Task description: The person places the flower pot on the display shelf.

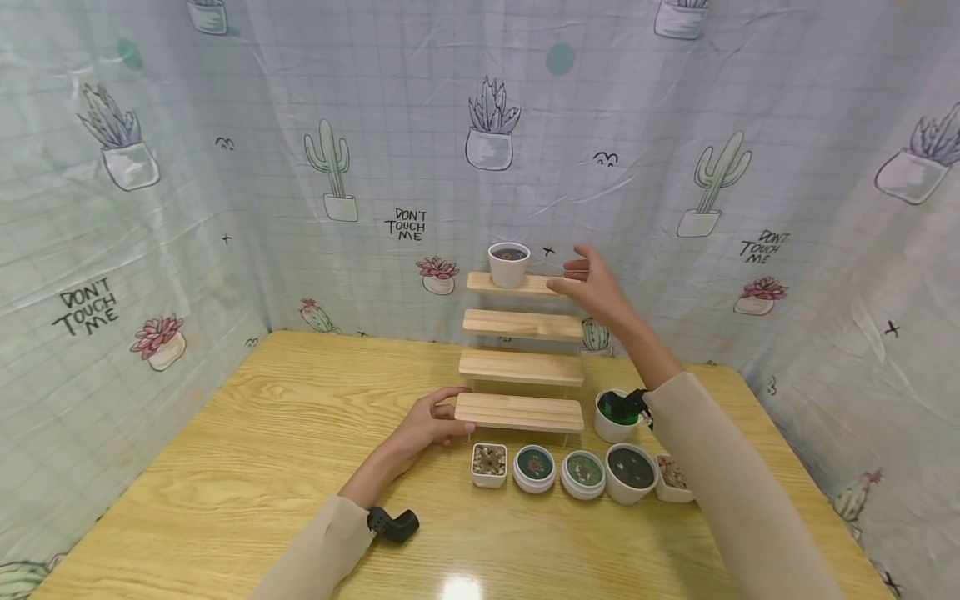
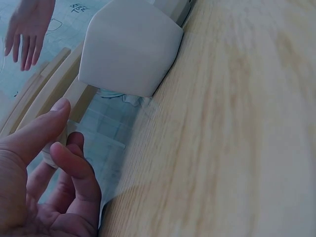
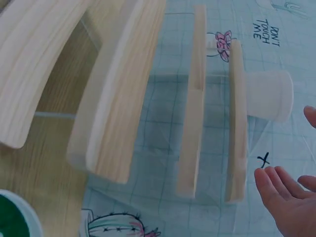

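Note:
A stepped stand with several light wooden shelves (image 1: 519,412) rises toward the curtain. At the left end of its lowest shelf, my left hand (image 1: 422,427) pinches the wood, thumb and curled fingers around the end; the left wrist view shows this grip from close by. On the top shelf, toward its left, a white round pot (image 1: 509,268) with dark filling stands upright. My right hand (image 1: 596,287) is by the right end of that shelf, fingers spread loosely and holding nothing. In the right wrist view, the right hand's fingers (image 3: 279,185) are apart from the white pot.
Before the stand is a row: a square pebble pot (image 1: 489,465), round white pots (image 1: 534,486) with dark or green filling, and a square pot of pinkish stones (image 1: 673,478) partly behind my right sleeve. A green-filled pot (image 1: 614,429) stands right of the stand. A printed curtain (image 1: 405,150) hangs behind.

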Demonstrator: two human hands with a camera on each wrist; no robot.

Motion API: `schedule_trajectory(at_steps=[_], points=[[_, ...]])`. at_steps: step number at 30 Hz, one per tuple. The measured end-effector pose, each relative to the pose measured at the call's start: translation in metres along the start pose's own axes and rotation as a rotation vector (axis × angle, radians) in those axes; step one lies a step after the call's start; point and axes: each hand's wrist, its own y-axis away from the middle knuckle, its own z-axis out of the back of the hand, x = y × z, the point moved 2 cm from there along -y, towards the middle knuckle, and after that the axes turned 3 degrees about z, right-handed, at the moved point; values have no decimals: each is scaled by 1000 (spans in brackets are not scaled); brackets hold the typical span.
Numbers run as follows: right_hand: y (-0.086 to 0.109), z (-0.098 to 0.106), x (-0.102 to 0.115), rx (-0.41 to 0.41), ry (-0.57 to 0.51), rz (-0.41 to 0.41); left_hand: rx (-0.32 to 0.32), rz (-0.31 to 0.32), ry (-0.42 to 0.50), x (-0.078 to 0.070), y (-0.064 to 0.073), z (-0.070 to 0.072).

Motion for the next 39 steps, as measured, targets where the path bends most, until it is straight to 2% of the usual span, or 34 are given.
schedule_trajectory(at_steps=[8,12,24,31,39], points=[[36,14,-13,11,-7,27,-9,11,-11,3,-1,0],[55,19,-20,20,30,31,-14,15,-15,3,-1,1],[115,28,-62,45,64,19,-1,8,-14,0,1,0],[134,32,-77,46,71,12,2,-4,1,1,0,-1],[144,32,-98,66,84,10,3,-13,0,2,0,-2]])
